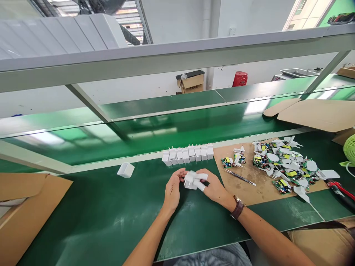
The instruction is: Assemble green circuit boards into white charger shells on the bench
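Both my hands meet over the green bench top [111,218] near its middle. My right hand [212,186], with white tape on two fingers and a brown watch at the wrist, is closed on a small white plastic charger housing [190,180]. My left hand [172,189] curls beside it, its fingertips touching the housing's left side. Just behind the hands a row of several white housings [188,154] stands upright along the bench's far edge. One more white housing [125,170] lies alone to the left.
A brown cardboard mat [257,184] at the right carries tweezers [240,177], small green circuit boards [259,160] and a heap of white covers and boards [291,166]. Red-handled pliers [340,188] lie far right. Cardboard boxes [24,207] flank both sides. A green conveyor belt [166,125] runs behind.
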Demonstrator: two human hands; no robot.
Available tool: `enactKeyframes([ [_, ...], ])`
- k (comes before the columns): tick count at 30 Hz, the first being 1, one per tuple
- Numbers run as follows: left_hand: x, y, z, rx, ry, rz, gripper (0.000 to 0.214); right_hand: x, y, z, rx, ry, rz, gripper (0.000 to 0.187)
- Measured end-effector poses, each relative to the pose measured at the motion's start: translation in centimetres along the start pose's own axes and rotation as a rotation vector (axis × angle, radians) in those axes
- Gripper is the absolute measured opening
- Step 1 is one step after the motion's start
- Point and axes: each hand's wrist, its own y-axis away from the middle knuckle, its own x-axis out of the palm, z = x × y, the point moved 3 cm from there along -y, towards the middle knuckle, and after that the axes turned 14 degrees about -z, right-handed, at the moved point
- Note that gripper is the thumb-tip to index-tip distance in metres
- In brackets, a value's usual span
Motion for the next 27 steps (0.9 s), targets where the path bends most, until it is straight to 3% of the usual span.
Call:
enactKeyframes([
  [2, 0.2, 0.5, -0.8, 0.253, -0.04, 0.032, 0.061, 0.3, -0.1, -0.2, 0.245, -0.182, -0.026, 0.048],
  [4, 0.6, 1.1, -1.6, 0.494, -0.135, 0.034, 0.064, 0.7, 0.0, -0.1, 0.441, -0.364, 0.028, 0.052],
  [6, 0.8, 1.6, -2.1, 0.651, -0.211, 0.01, 0.059, 1.1, 0.2, 0.4, 0.546, -0.505, 0.09, 0.051],
  [8, 1.0, 1.9, -2.5, 0.726, -0.236, -0.009, 0.059, 1.2, 0.4, 0.7, 0.588, -0.593, 0.106, 0.049],
  [27, 0.7, 1.7, -3.0, 0.733, -0.205, 0.068, 0.065, 1.5, 0.8, 0.0, 0.65, -0.694, 0.097, 0.046],
])
